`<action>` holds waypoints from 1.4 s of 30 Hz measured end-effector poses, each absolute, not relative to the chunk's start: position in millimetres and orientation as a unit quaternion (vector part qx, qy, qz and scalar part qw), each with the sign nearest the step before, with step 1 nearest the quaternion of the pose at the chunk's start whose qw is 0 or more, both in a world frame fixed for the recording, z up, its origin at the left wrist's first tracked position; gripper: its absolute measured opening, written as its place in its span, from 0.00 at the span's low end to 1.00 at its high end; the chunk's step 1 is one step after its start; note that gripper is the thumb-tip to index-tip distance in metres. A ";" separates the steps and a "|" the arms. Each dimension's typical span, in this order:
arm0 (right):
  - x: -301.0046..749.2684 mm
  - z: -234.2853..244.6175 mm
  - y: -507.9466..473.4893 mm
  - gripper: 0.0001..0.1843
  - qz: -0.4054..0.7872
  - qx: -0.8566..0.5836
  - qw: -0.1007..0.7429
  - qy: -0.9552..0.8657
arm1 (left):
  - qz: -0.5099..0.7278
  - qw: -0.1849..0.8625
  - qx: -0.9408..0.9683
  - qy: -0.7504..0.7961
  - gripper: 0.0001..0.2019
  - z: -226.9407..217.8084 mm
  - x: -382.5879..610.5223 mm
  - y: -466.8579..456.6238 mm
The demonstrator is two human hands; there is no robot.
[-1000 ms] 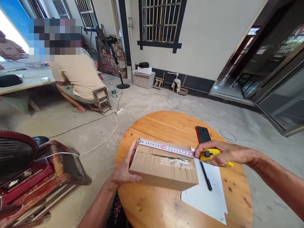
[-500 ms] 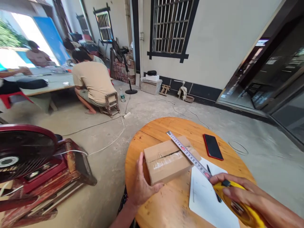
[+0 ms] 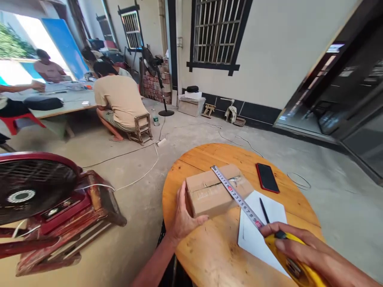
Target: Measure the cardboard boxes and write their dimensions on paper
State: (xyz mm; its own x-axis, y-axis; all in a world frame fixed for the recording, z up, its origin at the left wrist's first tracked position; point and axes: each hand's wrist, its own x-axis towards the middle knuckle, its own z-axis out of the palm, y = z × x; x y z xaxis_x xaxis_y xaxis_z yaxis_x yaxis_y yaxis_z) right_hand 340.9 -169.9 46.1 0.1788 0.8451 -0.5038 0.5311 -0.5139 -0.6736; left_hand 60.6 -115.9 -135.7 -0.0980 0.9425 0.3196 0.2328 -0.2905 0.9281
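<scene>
A taped cardboard box (image 3: 214, 192) lies on a round wooden table (image 3: 215, 255). My left hand (image 3: 183, 215) is wrapped round the box's near left corner. My right hand (image 3: 311, 251) grips a yellow tape measure (image 3: 295, 263) at the lower right. Its white blade (image 3: 236, 196) is pulled out and runs diagonally across the box's top, the hook at the far edge.
A white sheet of paper (image 3: 257, 235) with a black pen (image 3: 264, 210) lies right of the box, and a phone in a red case (image 3: 267, 177) beyond it. A red fan (image 3: 32, 187) stands on the floor at left. Cables cross the concrete floor. A person (image 3: 119, 101) crouches on a stool further back.
The box has been turned on the table and the blade now crosses it diagonally instead of along its far edge. My right hand has pulled back toward me. The view has swung left.
</scene>
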 end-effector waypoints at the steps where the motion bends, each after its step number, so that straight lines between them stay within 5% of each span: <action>1: 335.5 52.6 -172.6 0.32 0.455 -0.755 0.156 -0.446 | 0.545 0.328 0.590 0.498 0.60 -136.0 59.0 -114.5; 25: 327.7 38.4 -203.0 0.26 0.581 -0.673 0.197 -0.413 | 0.537 0.456 0.548 0.451 0.63 -122.8 51.7 -111.6; 34: 331.0 29.8 -213.6 0.27 0.620 -0.614 0.296 -0.390 | 0.537 0.589 0.392 0.460 0.34 -98.0 51.1 -86.1; 42: 308.7 18.0 -201.3 0.26 0.605 -0.624 0.315 -0.381 | 0.542 0.586 0.399 0.451 0.29 -110.2 55.7 -80.6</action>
State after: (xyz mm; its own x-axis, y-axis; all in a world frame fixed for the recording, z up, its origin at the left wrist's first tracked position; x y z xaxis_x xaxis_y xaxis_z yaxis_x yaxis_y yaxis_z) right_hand 308.7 -201.3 18.0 -0.0222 0.8571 -0.5146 0.0943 -0.5106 -0.8546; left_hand 55.7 -80.6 -110.2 0.0051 0.9955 -0.0949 -0.2749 0.0926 0.9570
